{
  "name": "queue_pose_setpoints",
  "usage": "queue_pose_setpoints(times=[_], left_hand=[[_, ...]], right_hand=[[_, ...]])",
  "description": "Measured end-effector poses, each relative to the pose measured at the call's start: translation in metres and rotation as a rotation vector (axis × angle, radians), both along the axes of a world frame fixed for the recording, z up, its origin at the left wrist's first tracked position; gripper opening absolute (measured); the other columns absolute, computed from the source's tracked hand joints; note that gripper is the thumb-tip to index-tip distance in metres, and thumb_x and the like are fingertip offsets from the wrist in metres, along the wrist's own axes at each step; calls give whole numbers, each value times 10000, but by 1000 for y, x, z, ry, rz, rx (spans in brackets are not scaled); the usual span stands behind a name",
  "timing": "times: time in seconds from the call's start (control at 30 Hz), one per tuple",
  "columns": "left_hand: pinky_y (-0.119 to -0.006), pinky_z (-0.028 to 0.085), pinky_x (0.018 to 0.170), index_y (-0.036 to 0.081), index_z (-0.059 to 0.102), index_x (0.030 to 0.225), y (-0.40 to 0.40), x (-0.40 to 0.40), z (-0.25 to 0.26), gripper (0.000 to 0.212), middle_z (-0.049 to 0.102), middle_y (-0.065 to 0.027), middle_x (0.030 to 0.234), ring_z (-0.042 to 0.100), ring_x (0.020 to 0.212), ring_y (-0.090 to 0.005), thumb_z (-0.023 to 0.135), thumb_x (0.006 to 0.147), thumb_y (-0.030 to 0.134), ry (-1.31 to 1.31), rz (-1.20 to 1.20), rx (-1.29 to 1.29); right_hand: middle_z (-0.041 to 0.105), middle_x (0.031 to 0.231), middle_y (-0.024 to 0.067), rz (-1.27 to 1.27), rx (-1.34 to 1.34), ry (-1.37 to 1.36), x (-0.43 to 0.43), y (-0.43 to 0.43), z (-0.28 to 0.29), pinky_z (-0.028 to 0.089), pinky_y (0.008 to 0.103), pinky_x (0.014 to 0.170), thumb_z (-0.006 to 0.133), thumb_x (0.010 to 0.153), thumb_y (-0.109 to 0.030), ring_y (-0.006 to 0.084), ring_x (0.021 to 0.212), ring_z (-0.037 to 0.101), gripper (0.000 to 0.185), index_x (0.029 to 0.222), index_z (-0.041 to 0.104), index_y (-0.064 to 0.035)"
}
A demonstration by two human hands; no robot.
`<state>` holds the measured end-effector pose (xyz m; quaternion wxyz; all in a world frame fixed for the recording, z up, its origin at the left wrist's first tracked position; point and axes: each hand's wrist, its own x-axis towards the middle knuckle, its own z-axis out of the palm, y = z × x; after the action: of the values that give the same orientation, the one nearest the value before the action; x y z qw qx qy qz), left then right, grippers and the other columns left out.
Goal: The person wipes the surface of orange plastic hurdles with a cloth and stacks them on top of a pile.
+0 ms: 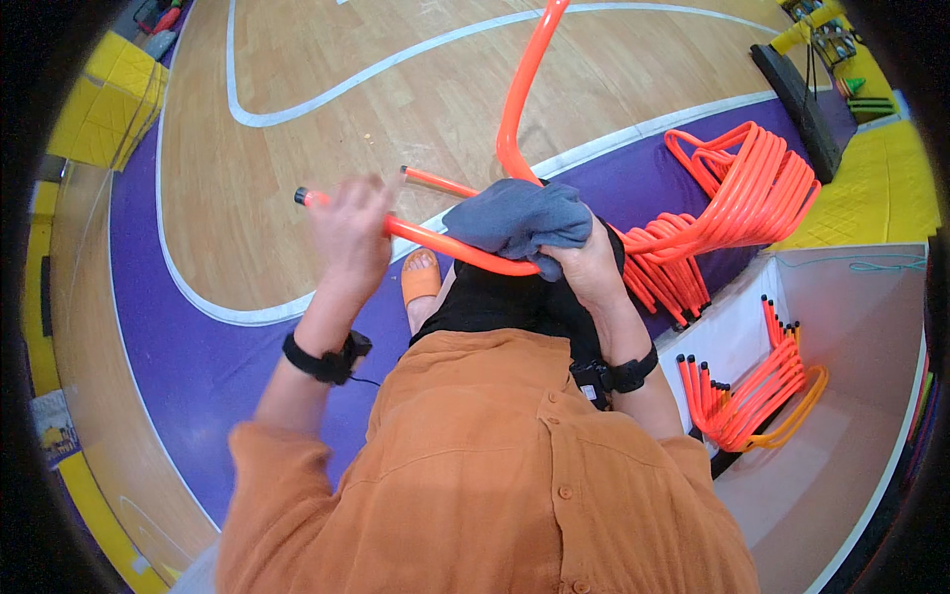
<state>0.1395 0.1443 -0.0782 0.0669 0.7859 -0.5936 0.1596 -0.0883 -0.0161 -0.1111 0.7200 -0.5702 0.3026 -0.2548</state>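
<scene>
An orange plastic tube hurdle [460,247] with black end caps is held up in front of my body. Around the tube near its left end is my left hand [352,226], somewhat blurred. My right hand [585,260] grips a grey-blue cloth [519,215], which is pressed against the hurdle near its bend and hides part of the tube. One bent arm of the hurdle rises towards the top of the picture.
Several orange hurdles [749,193] lie stacked on the purple floor [223,386] at right. More hurdles [757,401] rest in a white-walled bin [846,312] below them. Yellow padding [868,185] and a black beam [801,111] stand at the far right.
</scene>
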Motion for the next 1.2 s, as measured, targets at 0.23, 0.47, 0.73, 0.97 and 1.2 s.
queue_pose_setpoints(times=[0.23,0.47,0.73,0.97,1.2], left_hand=[[-405,380,1040,25,452,1325,18,-20,-44,497,530,-147,1295,485,1226,-295,631,907,226,1676,242,-646],[-323,456,829,97,533,892,-31,-57,-56,268,582,-53,887,555,899,-172,505,986,347,2628,270,-833],[-260,417,605,133,525,711,-37,-56,-59,296,501,34,664,489,616,-89,542,972,272,2231,350,-642],[-243,430,588,100,638,771,-37,-45,-38,214,599,12,736,541,644,-74,587,931,233,1803,160,-425],[-252,439,581,46,633,743,-33,-58,-21,290,628,-32,728,541,622,-94,572,932,256,1658,28,-118]], right_hand=[[638,1026,49,-56,135,-94,1,-2,-12,499,292,856,685,710,92,147,948,617,421,1104,568,2],[628,1065,50,-39,44,23,-2,16,-5,488,296,888,715,676,88,158,981,611,550,1189,546,-13],[620,1103,53,-79,103,-11,-16,13,-29,470,308,930,732,658,82,160,1019,600,579,1198,548,-18],[630,1110,57,-106,43,-154,-5,13,-22,472,313,935,701,673,106,171,1031,605,543,1183,555,-8],[605,1153,85,-334,403,-394,-8,-9,-26,473,369,947,537,812,62,211,1065,589,372,1177,548,-12]])
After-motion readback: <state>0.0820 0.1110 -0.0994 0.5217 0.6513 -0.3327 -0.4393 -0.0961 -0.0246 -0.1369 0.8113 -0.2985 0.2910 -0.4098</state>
